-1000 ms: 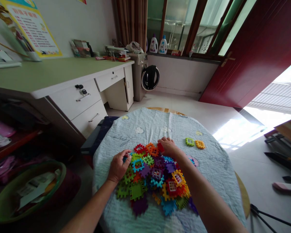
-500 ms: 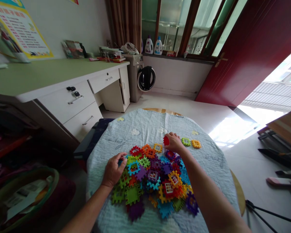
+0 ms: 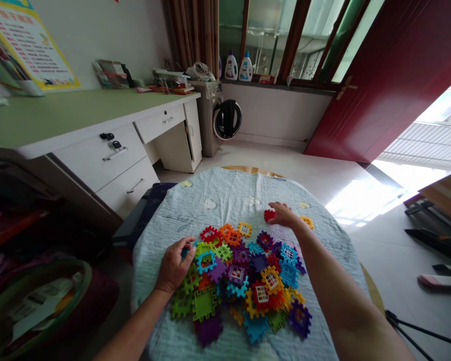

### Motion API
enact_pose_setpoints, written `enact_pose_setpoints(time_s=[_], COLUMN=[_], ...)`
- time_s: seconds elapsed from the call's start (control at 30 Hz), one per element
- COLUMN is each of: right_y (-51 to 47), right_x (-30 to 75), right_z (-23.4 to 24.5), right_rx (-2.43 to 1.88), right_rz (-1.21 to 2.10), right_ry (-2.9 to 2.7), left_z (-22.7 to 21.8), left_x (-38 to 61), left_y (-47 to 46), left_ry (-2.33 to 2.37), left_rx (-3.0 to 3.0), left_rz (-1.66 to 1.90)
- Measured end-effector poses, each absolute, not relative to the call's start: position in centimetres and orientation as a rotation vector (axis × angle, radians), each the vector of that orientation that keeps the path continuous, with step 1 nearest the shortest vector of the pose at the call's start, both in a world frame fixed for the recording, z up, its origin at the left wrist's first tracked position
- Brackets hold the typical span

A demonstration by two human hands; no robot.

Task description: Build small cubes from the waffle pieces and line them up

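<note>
beyond the multicoloured plastic heap (image 3: 240, 290), the right hand (image 3: 284, 215) grips a red toothed plastic piece (image 3: 269, 215) at its left, the left hand (image 3: 173, 266) farther, hold unclear.

Daylight reaches you through the windows (image 3: 266, 40) and bright doorway (image 3: 432, 138); your lower left is dim.
Sunlight glares white on the floor (image 3: 363, 195) at right, while the tub (image 3: 88, 281) at left sinks into murky shadow. Your round desk (image 3: 233, 193) gets soft light, with shadows between the interlocking tiles (image 3: 238, 289). Wide-angle distortion stretches shapes near the frame edges, and small print on the wall poster (image 3: 26, 42) is too blurred for you to read.
</note>
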State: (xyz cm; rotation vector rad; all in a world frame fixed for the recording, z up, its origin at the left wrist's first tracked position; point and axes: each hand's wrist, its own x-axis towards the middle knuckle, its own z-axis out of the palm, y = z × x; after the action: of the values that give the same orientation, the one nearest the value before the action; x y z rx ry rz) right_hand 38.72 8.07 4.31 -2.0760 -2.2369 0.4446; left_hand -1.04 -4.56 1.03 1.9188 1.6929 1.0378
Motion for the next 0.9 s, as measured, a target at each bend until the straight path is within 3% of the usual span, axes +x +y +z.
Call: enact_pose_setpoints(time_s=[0.9], right_y=[8.2], right_x=[38.5], right_z=[4.2], right_rx=[-2.149], right_rz=[0.450], right_ry=[-2.419], left_z=[0.8], left_x=[-1.2], left_y=[-4.5], left_ry=[1.672], left_rx=[1.969], left_rz=[1.057])
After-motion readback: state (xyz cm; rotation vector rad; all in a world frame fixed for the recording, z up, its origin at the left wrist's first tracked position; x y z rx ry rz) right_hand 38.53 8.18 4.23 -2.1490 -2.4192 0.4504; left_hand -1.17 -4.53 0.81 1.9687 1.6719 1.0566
